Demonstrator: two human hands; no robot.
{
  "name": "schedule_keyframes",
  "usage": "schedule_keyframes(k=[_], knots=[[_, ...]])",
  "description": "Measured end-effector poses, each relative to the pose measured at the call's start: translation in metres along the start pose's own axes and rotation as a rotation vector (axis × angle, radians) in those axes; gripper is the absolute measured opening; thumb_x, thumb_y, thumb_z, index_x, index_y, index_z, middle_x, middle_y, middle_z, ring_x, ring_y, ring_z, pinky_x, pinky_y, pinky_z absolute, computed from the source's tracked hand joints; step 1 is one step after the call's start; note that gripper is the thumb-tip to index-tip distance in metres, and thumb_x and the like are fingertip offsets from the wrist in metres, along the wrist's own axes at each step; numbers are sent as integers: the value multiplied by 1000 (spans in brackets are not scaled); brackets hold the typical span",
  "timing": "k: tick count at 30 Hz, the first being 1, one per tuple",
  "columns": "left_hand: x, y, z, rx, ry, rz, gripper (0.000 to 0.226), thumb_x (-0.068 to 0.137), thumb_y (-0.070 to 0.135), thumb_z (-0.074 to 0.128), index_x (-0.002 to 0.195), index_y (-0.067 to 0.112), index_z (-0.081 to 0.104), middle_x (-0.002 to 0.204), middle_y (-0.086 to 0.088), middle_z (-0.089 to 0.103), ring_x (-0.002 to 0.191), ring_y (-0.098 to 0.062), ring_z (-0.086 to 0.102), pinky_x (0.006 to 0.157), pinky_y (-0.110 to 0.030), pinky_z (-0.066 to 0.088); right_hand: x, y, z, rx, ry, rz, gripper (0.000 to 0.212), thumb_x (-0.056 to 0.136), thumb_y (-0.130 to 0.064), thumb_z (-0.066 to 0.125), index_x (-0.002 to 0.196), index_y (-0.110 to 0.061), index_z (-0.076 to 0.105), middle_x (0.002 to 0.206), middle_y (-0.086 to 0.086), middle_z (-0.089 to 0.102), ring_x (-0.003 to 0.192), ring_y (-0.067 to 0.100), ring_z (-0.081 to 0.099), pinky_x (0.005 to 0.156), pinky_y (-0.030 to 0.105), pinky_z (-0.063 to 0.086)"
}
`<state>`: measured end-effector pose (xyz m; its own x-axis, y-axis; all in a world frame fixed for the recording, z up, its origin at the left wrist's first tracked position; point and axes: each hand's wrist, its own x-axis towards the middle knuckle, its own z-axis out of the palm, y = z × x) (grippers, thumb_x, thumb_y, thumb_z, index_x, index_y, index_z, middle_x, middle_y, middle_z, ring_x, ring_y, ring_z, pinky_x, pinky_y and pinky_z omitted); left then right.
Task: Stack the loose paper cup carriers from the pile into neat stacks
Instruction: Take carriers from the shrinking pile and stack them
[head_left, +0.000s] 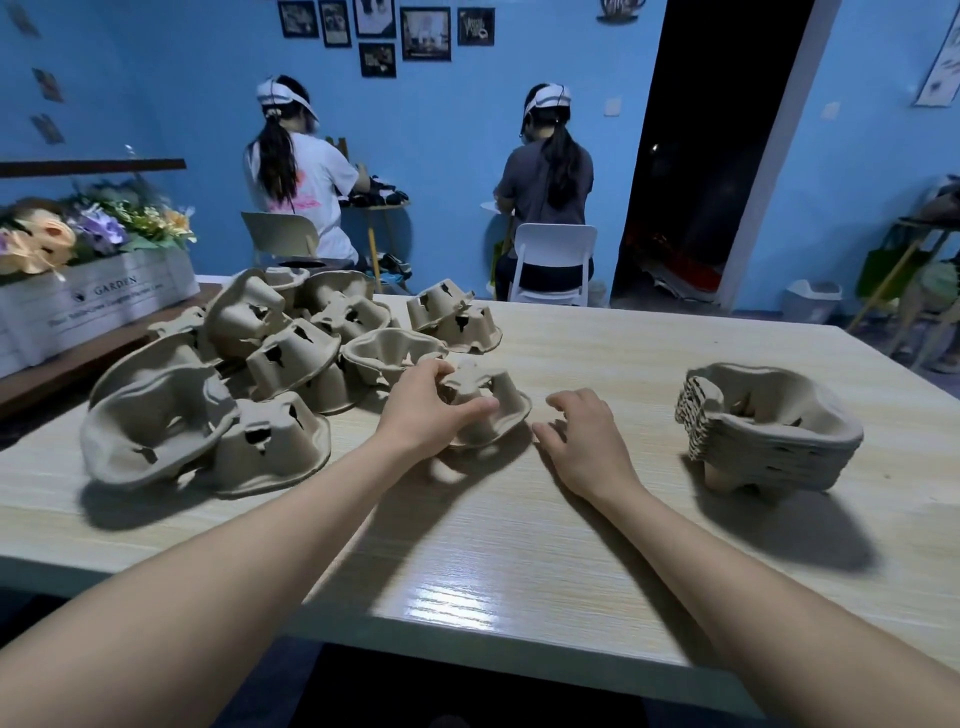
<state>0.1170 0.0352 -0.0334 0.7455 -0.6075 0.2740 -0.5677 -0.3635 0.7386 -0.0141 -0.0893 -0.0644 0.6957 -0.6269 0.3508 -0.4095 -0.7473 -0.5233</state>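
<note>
- The person is sitting or standing at a pale wooden table (519, 545), with both bare forearms reaching forward over it.
- The left hand (423, 405) is gripping an upturned cup carrier (485, 402), with the fingers curling over its raised cup shapes and the thumb lying along its near side.
- That carrier is resting bottom-up on the table, just in front of the pile and apart from the finished stack.
- The right hand (582, 434) is hovering just beside the same carrier, to its right, with the fingers loosely bent and slightly spread, holding nothing; the fingertips are lying close to the carrier's rim, and whether they are touching it cannot be told.
- The pile of loose carriers (249, 364) is sprawling over the far left part of the table, some lying bottom-up, some tilting on their sides and one or two facing upward.
- A neat stack of carriers (769, 431) is standing on the right part of the table, well apart from the pile, with its cups facing up and many nested rims showing along its side.
- A white wooden box of flowers (98, 296) is sitting at the left, beyond the table's edge.
- Two people are sitting on chairs near the blue wall (441, 145), facing away.
</note>
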Motion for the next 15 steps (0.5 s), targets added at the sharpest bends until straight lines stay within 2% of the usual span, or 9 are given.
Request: schedule_keyframes(k=[5,7,9,11,13,15], knots=[[-8,16,-10,-80,-31,-33,57,70,42,79,114,15,57,101,4,60,92,-12,55,78,-22,40,-10,-10,-11,-3,87,-207,31,82,-12,65,111,-6,54,112,9,52,106,24,46,86,27,35],[-11,22,-10,-108,-67,-35,44,69,42,80,100,17,60,90,5,62,84,-11,57,70,-23,42,-14,-18,-18,-61,135,-322,26,78,-6,65,103,-7,56,104,9,54,97,27,49,80,31,38],[-15,30,-10,-143,-86,-20,31,71,41,79,84,21,59,80,7,61,78,-10,55,67,-23,42,-19,-27,-27,-115,165,-418,18,79,-9,56,96,-7,59,92,10,56,84,31,53,70,37,44],[-17,37,-12,-159,-87,-13,36,73,47,75,92,20,58,87,5,61,82,-10,55,72,-25,43,-21,-31,-36,-144,196,-475,21,81,-17,45,92,-7,60,84,10,57,75,31,54,61,37,46],[-16,41,-14,-207,-71,-28,52,76,53,69,110,17,54,104,1,62,93,-13,58,81,-28,47,-21,-31,-49,-126,213,-456,8,82,-11,51,86,-9,58,81,8,57,74,31,54,59,38,45],[-18,46,-20,-258,-51,-18,50,84,52,60,115,15,51,108,-1,61,95,-14,58,81,-28,46,-20,-30,-62,-61,206,-367,7,82,-4,58,82,-11,54,80,4,54,77,28,51,63,38,40]])
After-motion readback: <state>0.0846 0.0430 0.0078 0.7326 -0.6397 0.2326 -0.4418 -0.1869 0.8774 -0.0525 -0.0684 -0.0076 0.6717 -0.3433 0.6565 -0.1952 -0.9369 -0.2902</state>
